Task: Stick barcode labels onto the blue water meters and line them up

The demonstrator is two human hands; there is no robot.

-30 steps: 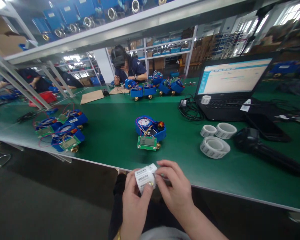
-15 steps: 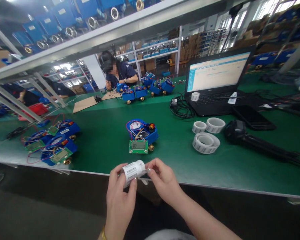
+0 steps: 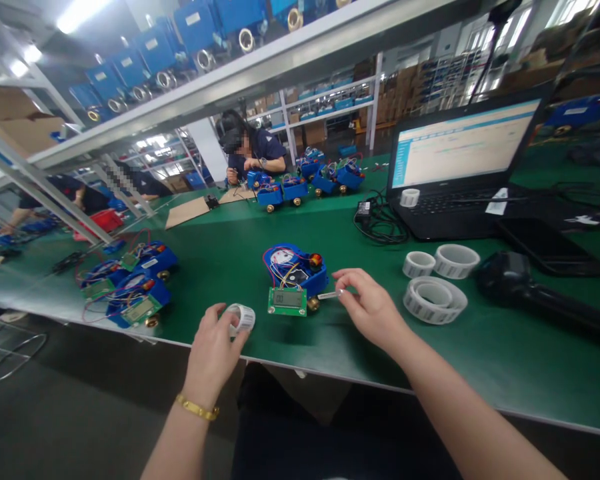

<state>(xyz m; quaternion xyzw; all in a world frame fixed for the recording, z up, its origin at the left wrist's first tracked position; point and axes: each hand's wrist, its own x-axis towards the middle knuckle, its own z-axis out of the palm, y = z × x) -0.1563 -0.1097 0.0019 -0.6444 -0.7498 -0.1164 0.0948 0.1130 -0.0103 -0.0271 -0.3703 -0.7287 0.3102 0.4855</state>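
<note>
My left hand (image 3: 214, 343) has its fingers around a roll of white barcode labels (image 3: 247, 321) near the table's front edge. Between the thumb and forefinger of my right hand (image 3: 373, 308) is a small white label strip (image 3: 329, 295), beside the brass fitting. A blue meter housing (image 3: 320, 275) with coloured wires stands between my hands, and its green display board (image 3: 287, 301) leans at the front.
More label rolls (image 3: 457, 261) and a black scanner (image 3: 510, 277) lie right, before a laptop (image 3: 460, 153). Several wired blue housings (image 3: 141, 293) sit left. A metal shelf (image 3: 205, 83) crosses overhead. Across the table, a person (image 3: 260, 150) handles similar parts.
My hands have moved apart. The left has carried the roll leftward to the table; the right has brought a label strip up beside the meter. The camera view has shifted.
</note>
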